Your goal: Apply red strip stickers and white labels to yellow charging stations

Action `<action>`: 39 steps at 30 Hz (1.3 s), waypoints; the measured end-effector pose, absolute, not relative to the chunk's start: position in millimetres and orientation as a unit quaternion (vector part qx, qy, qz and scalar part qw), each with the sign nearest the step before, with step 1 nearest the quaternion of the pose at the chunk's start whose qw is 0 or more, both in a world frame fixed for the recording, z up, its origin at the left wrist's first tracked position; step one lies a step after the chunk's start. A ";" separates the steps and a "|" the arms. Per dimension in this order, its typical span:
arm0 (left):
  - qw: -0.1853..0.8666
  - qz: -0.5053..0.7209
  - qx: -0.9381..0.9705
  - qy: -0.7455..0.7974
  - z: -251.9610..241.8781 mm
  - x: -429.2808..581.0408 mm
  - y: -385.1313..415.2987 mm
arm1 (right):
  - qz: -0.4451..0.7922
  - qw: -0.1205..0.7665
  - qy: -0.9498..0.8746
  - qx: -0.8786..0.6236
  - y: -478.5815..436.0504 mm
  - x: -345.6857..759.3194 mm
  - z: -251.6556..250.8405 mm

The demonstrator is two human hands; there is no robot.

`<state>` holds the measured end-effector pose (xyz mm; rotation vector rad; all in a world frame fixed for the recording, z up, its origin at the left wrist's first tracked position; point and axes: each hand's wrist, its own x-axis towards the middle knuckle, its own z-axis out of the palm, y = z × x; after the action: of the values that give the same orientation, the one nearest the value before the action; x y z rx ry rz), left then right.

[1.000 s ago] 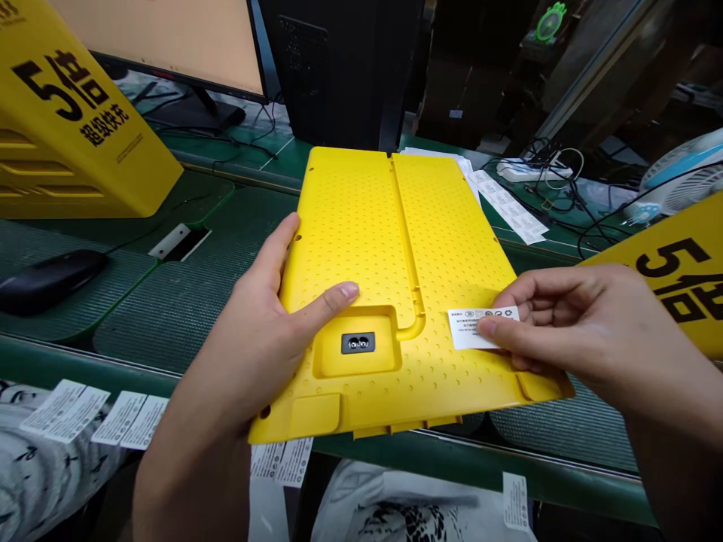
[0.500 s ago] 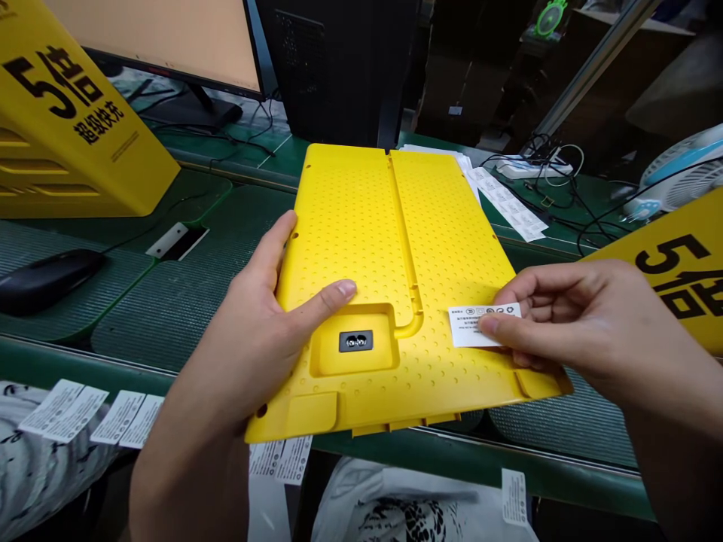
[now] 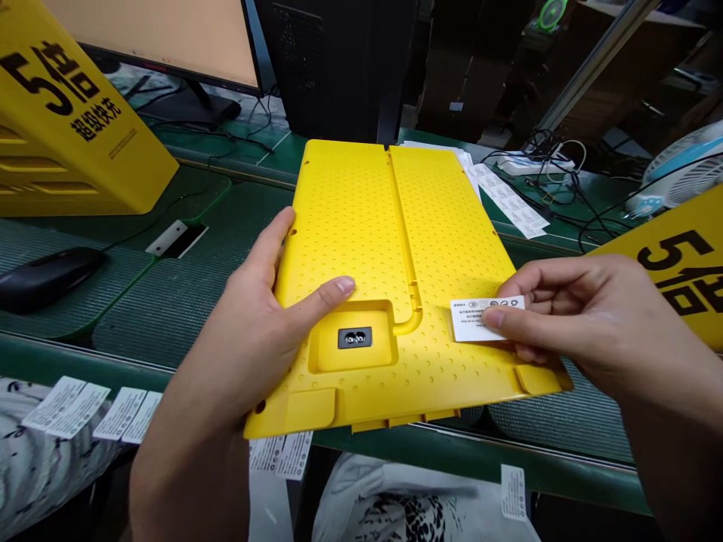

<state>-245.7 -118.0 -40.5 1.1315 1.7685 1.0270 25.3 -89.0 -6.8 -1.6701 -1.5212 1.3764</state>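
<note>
My left hand (image 3: 257, 324) clamps the yellow panel (image 3: 350, 233) at its left edge, thumb on its face. My right hand (image 3: 593, 324) pinches the white label (image 3: 468, 324) over the panel's near right part; whether they touch, I can't quite tell.

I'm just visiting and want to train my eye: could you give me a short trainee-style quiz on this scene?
1. Which hand holds the small white printed rectangular label?
2. True or false: the black rectangular socket sits inside a recess in the bumpy yellow plastic panel.
3. Choose: in the picture, the black computer mouse lies (a) left of the panel, (b) right of the panel, (c) on the panel.

Key: 1. The right hand. 2. True. 3. a.
</note>
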 end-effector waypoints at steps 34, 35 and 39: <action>0.390 0.399 0.453 0.696 -42.5 -247.7 -120.1 | 0.457 0.262 -0.593 -0.609 -93.4 21.6 -5.7; 0.391 0.397 0.453 0.696 -42.2 -247.8 -119.9 | 0.458 0.262 -0.593 -0.608 -93.3 21.9 -6.1; 0.390 0.395 0.453 0.698 -40.7 -246.0 -118.5 | 0.466 0.261 -0.589 -0.606 -92.5 22.8 -7.7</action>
<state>-246.0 -118.5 -40.7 1.1505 1.7736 1.0044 22.8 -92.5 -7.7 -1.6407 -1.5959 1.2613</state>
